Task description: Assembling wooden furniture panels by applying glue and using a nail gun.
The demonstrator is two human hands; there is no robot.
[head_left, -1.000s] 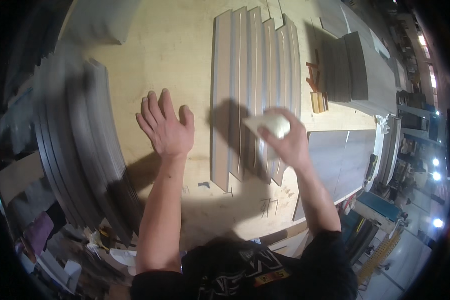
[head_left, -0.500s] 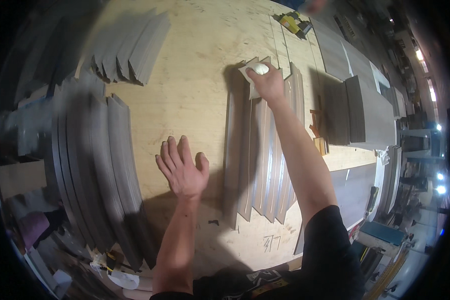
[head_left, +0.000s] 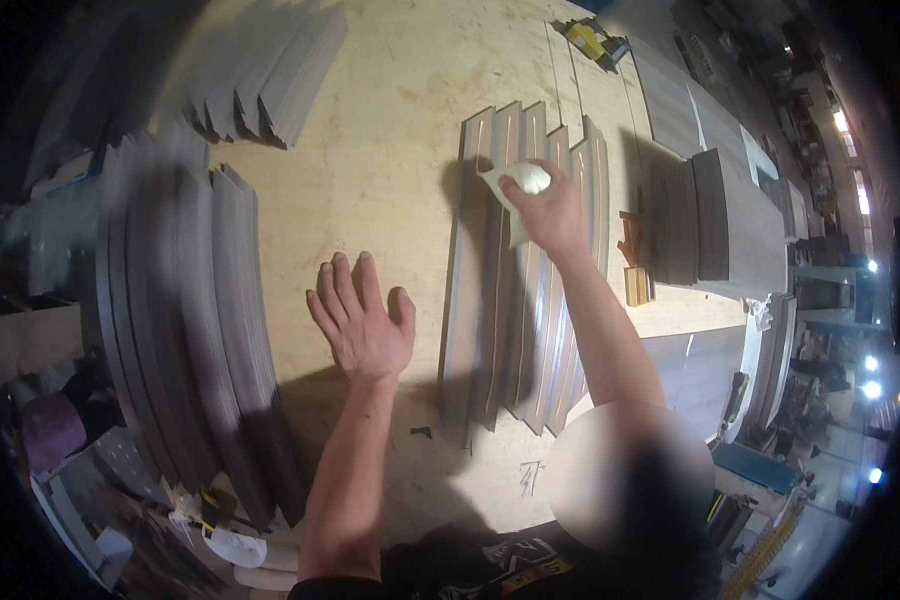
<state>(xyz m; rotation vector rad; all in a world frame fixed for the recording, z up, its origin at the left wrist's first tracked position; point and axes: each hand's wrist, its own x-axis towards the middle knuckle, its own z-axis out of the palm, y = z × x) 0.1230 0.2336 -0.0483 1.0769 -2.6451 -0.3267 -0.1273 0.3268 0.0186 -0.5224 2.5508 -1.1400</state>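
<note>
My right hand (head_left: 558,222) is closed round a bunched white cloth (head_left: 532,178), one flap of which hangs down beside the thumb. The cloth lies over the upper part of a row of long grey-brown strips (head_left: 467,290), set side by side with staggered ends. Pale lines and shiny streaks run along these strips. Fingers and thumb spread, my left hand (head_left: 367,330) lies on the plywood table (head_left: 395,130), left of the strips, and holds nothing. My fingertips under the cloth are hidden.
Long grey strips (head_left: 185,300) stand in stacks on the left, with more grey strips (head_left: 265,75) beyond. At right are a stack of grey boards (head_left: 745,215) and small wooden pieces (head_left: 637,285). A yellow-and-black tool (head_left: 592,43) lies at the far edge.
My right hand has come toward me with the cloth, baring the far ends of the strips. My left hand keeps its place on the table. A pale round blur now covers my right upper arm.
</note>
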